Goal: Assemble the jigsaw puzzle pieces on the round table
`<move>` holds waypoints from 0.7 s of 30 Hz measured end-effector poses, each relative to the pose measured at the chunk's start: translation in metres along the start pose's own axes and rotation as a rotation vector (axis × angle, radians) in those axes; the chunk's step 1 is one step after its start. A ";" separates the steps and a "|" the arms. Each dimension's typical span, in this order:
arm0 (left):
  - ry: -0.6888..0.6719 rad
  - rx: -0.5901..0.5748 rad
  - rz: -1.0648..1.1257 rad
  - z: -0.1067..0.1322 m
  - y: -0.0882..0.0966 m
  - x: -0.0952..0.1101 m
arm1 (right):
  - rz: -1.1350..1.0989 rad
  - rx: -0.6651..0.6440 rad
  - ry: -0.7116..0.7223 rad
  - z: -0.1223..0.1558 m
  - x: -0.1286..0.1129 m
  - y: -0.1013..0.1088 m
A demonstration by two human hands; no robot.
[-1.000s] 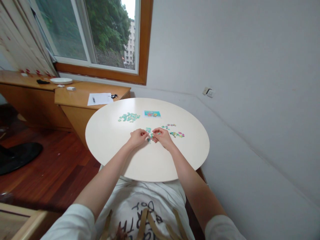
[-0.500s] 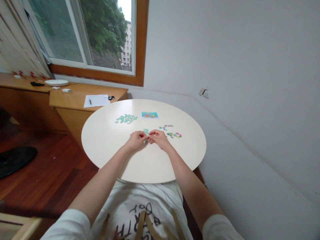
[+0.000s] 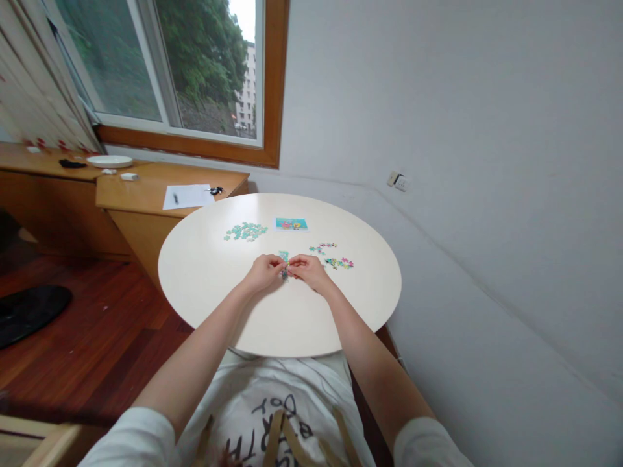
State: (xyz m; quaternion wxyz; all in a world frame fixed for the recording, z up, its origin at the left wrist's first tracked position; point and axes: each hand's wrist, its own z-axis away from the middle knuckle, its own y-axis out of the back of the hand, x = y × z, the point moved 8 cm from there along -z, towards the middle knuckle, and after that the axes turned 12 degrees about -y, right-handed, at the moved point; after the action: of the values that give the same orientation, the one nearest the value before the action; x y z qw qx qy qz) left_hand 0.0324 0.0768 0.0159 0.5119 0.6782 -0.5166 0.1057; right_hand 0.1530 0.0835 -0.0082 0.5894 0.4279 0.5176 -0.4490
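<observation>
My left hand (image 3: 265, 271) and my right hand (image 3: 308, 271) meet over the middle of the round white table (image 3: 287, 324). Both are closed, thumbs and fingertips pinching small jigsaw puzzle pieces (image 3: 285, 275) between them. A bit of yellow shows at the fingertips. Just beyond the fingers lies a light green joined part of the puzzle (image 3: 283, 254); my fingers hide where it continues. To the right of my right hand are loose colourful puzzle pieces (image 3: 339, 263), with a short row of pieces (image 3: 322, 248) behind them.
A pile of green puzzle pieces (image 3: 246, 231) lies at the back left of the table. A picture card (image 3: 291, 224) with cartoon figures is at the back. Beyond the left edge, a wooden desk (image 3: 131, 188) holds a paper sheet (image 3: 189, 196), keys (image 3: 215, 191) and a white plate (image 3: 109, 161).
My right fingers have shifted slightly and flattened, so more of the puzzle pieces shows below the fingertips. My left hand has barely moved.
</observation>
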 end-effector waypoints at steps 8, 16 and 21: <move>0.101 -0.035 -0.136 0.003 0.002 0.004 | 0.085 0.164 0.096 -0.002 -0.005 0.016; 0.128 -0.077 -0.247 0.005 0.001 0.005 | 0.362 0.246 0.098 0.002 -0.008 0.015; 0.090 -0.169 -0.271 0.005 -0.005 0.009 | 0.439 0.289 0.081 0.003 -0.009 0.016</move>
State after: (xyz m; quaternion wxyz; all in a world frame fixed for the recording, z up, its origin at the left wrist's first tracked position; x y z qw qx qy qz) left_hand 0.0386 0.0676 0.0166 0.5992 0.6908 -0.4041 0.0223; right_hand 0.1684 0.0848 0.0014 0.5841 0.6274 0.3662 -0.3621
